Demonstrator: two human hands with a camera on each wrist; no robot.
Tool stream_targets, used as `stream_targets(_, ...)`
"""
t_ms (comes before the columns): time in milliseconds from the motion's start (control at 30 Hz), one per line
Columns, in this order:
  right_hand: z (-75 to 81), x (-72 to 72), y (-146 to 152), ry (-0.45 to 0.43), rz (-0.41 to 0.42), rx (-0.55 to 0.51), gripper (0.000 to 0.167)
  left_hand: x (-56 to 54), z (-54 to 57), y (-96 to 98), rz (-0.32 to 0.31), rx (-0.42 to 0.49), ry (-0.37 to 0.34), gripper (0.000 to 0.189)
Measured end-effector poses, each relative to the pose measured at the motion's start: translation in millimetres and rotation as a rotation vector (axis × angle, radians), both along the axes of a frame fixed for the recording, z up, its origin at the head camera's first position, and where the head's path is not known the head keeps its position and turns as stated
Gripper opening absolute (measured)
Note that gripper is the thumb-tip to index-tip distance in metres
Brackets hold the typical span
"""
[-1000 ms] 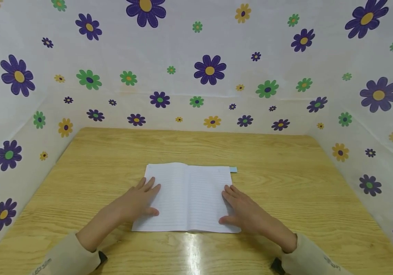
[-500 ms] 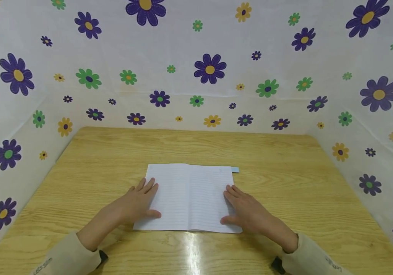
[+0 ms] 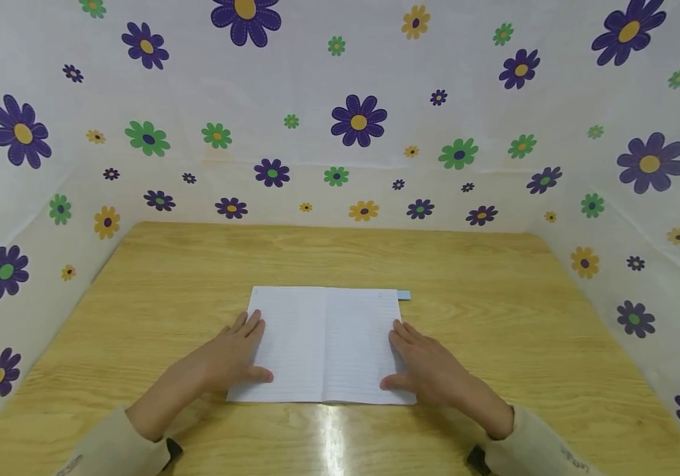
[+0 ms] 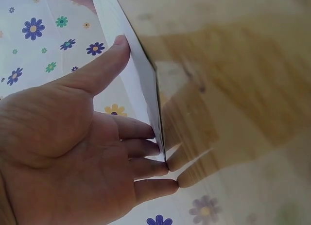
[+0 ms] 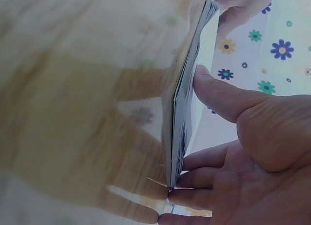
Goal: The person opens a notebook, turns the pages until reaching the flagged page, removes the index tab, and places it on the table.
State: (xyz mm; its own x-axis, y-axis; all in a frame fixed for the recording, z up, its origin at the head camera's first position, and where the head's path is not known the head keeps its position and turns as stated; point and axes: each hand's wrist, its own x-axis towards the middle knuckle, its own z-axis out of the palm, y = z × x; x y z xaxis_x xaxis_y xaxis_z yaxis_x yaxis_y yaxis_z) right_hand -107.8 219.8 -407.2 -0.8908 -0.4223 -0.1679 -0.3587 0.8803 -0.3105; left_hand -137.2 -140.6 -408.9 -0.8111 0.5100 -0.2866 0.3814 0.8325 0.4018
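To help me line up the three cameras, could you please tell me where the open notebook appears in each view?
Head: the open notebook lies below centre, left hand and right hand at its sides.
Left wrist: the notebook slants from the top, left of centre, down to the lower middle.
Right wrist: the notebook slants from the top, right of centre, down to the lower middle.
Shared landmark: the flowered backdrop.

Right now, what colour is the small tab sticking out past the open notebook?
The tab is light blue, seen best in the head view.

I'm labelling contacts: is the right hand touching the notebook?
Touching: the right wrist view shows the right hand with its thumb tip on the notebook.
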Motion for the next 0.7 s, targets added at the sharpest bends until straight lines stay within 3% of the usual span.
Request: stream_targets(700, 8.0, -2.1, 1.6, -0.005, -0.011, 0.003, 0.085, -1.8, -1.2, -2.5, -0.033, 0.011, 0.027, 0.1)
